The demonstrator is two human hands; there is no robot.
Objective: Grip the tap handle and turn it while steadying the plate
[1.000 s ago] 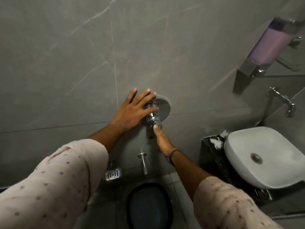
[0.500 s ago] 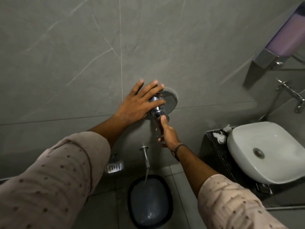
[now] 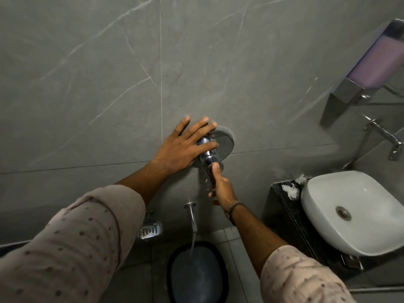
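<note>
Left hand (image 3: 181, 147) lies flat, fingers straight, against the grey wall (image 3: 109, 84) beside the chrome valve knob (image 3: 208, 155), its thumb touching the knob; right hand (image 3: 223, 189) grips the knob's lever from below. Spout (image 3: 192, 215) under the valve runs water into the dark bucket (image 3: 196, 274); white basin (image 3: 354, 213) stands well apart at right.

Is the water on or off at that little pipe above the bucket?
On. A thin stream runs from the spout into the dark bucket below.
</note>
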